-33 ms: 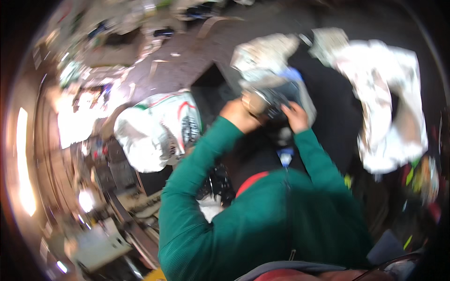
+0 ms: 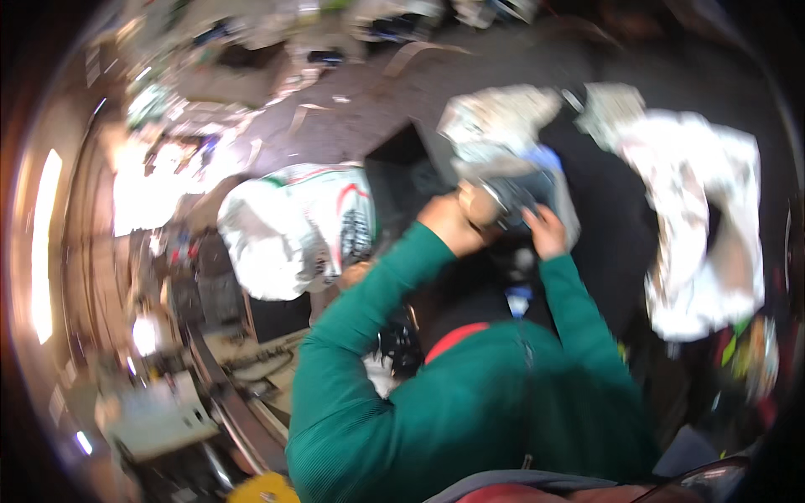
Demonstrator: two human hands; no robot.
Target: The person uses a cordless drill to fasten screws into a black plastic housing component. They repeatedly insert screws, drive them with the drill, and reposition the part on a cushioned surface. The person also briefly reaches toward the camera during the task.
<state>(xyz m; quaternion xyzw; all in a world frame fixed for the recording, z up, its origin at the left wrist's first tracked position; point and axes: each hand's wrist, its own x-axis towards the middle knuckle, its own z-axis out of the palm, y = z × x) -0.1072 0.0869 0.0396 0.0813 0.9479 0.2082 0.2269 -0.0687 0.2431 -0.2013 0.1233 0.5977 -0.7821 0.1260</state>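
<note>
My left hand point(image 2: 453, 225) is closed round a dark, blurred object point(image 2: 521, 191) with a tan, rounded end point(image 2: 482, 204). I cannot make out its kind. On the object's right side my right hand point(image 2: 549, 232) has its fingers bent against it, pinching its edge. Below the hands is a small blue-and-white piece point(image 2: 519, 300), close to my green jacket. Just beyond them lie a crumpled whitish bag point(image 2: 501, 121) and a grey-and-blue bundle point(image 2: 547, 159). A black flat box or panel point(image 2: 408, 159) stands beside my left hand.
A white printed sack point(image 2: 289, 230) sits to the left, and crumpled white sheeting point(image 2: 688, 218) lies at right. Dark floor point(image 2: 537, 54) with scraps stretches beyond. At lower left are a pale metal machine part point(image 2: 159, 419) and a yellow disc point(image 2: 262, 489).
The whole view has shifted, so the scene sits slightly lower and mostly further right in the picture. Both hands keep their hold on the dark object.
</note>
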